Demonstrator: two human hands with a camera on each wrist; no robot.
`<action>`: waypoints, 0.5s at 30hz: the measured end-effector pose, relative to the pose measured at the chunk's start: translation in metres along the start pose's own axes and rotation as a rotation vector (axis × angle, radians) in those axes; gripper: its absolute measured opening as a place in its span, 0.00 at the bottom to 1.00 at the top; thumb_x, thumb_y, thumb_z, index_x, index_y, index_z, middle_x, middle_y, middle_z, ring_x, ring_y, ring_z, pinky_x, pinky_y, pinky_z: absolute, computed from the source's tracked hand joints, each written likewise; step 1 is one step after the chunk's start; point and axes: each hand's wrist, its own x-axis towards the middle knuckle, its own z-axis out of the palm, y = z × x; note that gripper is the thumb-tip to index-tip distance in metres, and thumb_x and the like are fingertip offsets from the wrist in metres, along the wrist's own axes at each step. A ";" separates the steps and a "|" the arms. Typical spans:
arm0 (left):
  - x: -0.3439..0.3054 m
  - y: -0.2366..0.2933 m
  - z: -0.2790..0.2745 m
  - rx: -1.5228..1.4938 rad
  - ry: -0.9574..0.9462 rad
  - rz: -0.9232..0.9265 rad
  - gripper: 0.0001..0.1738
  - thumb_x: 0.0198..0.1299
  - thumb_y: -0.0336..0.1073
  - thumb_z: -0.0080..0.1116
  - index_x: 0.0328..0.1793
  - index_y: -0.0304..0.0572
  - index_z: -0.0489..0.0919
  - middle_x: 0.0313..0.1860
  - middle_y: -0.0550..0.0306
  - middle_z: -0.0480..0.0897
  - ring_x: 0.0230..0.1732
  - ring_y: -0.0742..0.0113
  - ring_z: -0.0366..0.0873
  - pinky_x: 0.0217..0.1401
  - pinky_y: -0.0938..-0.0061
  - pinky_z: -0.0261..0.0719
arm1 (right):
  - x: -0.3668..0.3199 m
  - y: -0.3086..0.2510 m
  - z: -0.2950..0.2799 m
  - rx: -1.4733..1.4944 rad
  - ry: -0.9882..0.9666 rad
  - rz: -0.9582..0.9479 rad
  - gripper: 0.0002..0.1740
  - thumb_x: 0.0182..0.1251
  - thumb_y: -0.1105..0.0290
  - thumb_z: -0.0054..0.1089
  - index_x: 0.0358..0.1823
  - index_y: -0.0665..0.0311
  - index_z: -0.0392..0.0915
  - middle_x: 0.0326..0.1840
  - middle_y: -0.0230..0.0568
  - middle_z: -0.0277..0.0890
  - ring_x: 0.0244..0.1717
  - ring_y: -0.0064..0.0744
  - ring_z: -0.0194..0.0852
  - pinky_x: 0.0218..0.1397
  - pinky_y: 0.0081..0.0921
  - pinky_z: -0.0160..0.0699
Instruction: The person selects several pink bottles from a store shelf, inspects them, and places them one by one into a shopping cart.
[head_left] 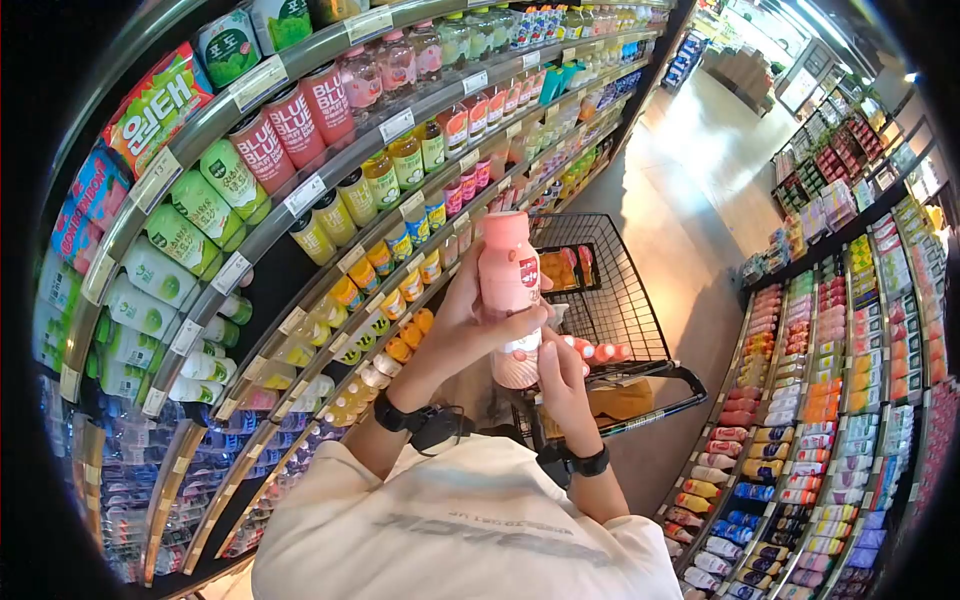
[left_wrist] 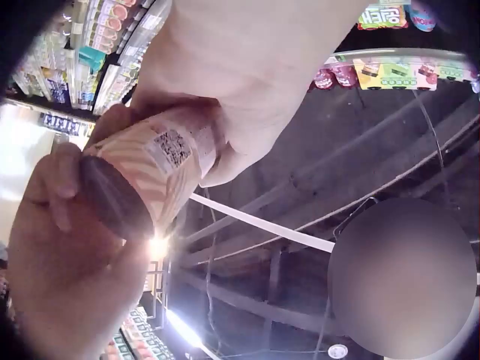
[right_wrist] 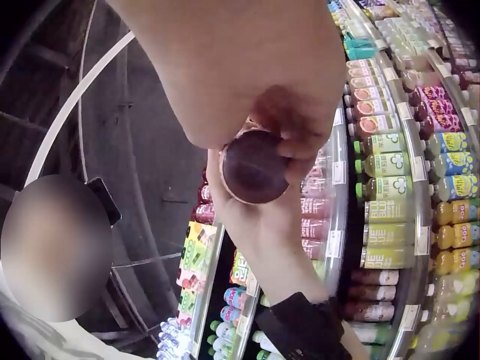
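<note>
A pink bottle (head_left: 507, 270) with a pink cap stands upright, slightly tilted, in front of the chest in the head view. The left hand (head_left: 480, 310) grips it round the middle, thumb across the front. Lower down, the right hand (head_left: 566, 385) holds the bottle's side near its base. In the left wrist view the bottle (left_wrist: 161, 161) shows its dark base and a square printed code, between the left hand (left_wrist: 232, 97) and the right hand (left_wrist: 82, 225). The right wrist view shows the bottle's round base (right_wrist: 256, 167) beside the right hand's fingers (right_wrist: 300, 142).
A wire shopping cart (head_left: 640, 330) stands just ahead, with packaged food (head_left: 565, 268) and several pink-red bottles (head_left: 600, 352) inside. Drink shelves (head_left: 400, 125) rise on the left; more stocked shelves (head_left: 800, 400) line the right. An aisle floor (head_left: 670, 190) runs ahead between them.
</note>
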 end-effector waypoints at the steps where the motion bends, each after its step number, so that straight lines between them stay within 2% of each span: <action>1: -0.001 -0.001 0.001 -0.010 0.003 0.023 0.43 0.64 0.25 0.70 0.79 0.45 0.56 0.63 0.49 0.78 0.57 0.60 0.85 0.61 0.64 0.87 | 0.000 -0.003 0.003 0.033 0.007 0.004 0.26 0.86 0.58 0.49 0.69 0.75 0.72 0.57 0.42 0.83 0.60 0.26 0.79 0.63 0.27 0.77; 2: -0.001 -0.003 0.002 -0.019 0.004 0.049 0.42 0.64 0.24 0.70 0.79 0.44 0.57 0.63 0.49 0.78 0.56 0.60 0.85 0.60 0.65 0.87 | 0.000 -0.004 0.004 0.065 0.014 0.006 0.25 0.84 0.58 0.53 0.68 0.74 0.73 0.56 0.42 0.83 0.60 0.26 0.79 0.62 0.26 0.78; 5: 0.006 -0.017 0.001 0.090 0.063 0.138 0.40 0.63 0.24 0.70 0.77 0.41 0.61 0.59 0.50 0.80 0.54 0.62 0.86 0.58 0.66 0.87 | 0.000 0.002 0.003 -0.225 0.126 -0.177 0.27 0.70 0.62 0.73 0.63 0.70 0.75 0.51 0.40 0.81 0.51 0.23 0.78 0.51 0.24 0.79; 6: 0.008 -0.020 0.000 0.149 0.096 0.170 0.39 0.62 0.24 0.70 0.76 0.40 0.62 0.57 0.50 0.81 0.53 0.62 0.86 0.58 0.67 0.87 | 0.000 -0.004 0.003 -0.595 0.255 -0.243 0.34 0.54 0.66 0.85 0.59 0.67 0.76 0.48 0.39 0.77 0.41 0.23 0.73 0.41 0.24 0.74; 9: 0.007 -0.020 -0.001 0.110 0.201 0.105 0.34 0.61 0.23 0.72 0.71 0.38 0.68 0.51 0.52 0.83 0.50 0.65 0.86 0.54 0.68 0.87 | 0.003 -0.006 0.008 -0.654 0.316 -0.348 0.35 0.52 0.65 0.86 0.59 0.66 0.76 0.46 0.39 0.75 0.36 0.26 0.67 0.38 0.25 0.70; 10: 0.006 -0.022 -0.001 -0.014 0.228 0.099 0.30 0.59 0.24 0.71 0.67 0.38 0.70 0.46 0.52 0.84 0.47 0.64 0.86 0.49 0.67 0.87 | 0.000 -0.005 0.005 -0.667 0.265 -0.319 0.34 0.57 0.65 0.82 0.62 0.67 0.75 0.52 0.41 0.76 0.43 0.26 0.73 0.46 0.25 0.75; 13: 0.004 -0.012 -0.004 -0.138 0.186 0.138 0.29 0.58 0.25 0.69 0.65 0.38 0.70 0.46 0.51 0.84 0.46 0.62 0.87 0.47 0.66 0.88 | 0.004 -0.008 0.015 -0.124 0.145 -0.172 0.34 0.62 0.66 0.77 0.66 0.68 0.72 0.57 0.41 0.76 0.53 0.26 0.76 0.58 0.27 0.77; 14: 0.002 -0.005 -0.001 -0.225 0.160 0.117 0.29 0.57 0.26 0.67 0.65 0.38 0.70 0.46 0.51 0.84 0.47 0.59 0.87 0.50 0.64 0.88 | -0.002 0.008 0.002 -0.064 0.039 -0.042 0.33 0.68 0.68 0.72 0.70 0.71 0.68 0.60 0.41 0.76 0.61 0.26 0.75 0.67 0.30 0.74; 15: 0.001 -0.004 0.000 -0.207 0.145 0.129 0.28 0.58 0.26 0.67 0.65 0.38 0.70 0.46 0.50 0.84 0.48 0.59 0.87 0.51 0.64 0.88 | -0.008 0.007 0.006 0.015 0.038 -0.004 0.33 0.68 0.68 0.72 0.70 0.71 0.67 0.60 0.41 0.76 0.61 0.25 0.75 0.66 0.30 0.74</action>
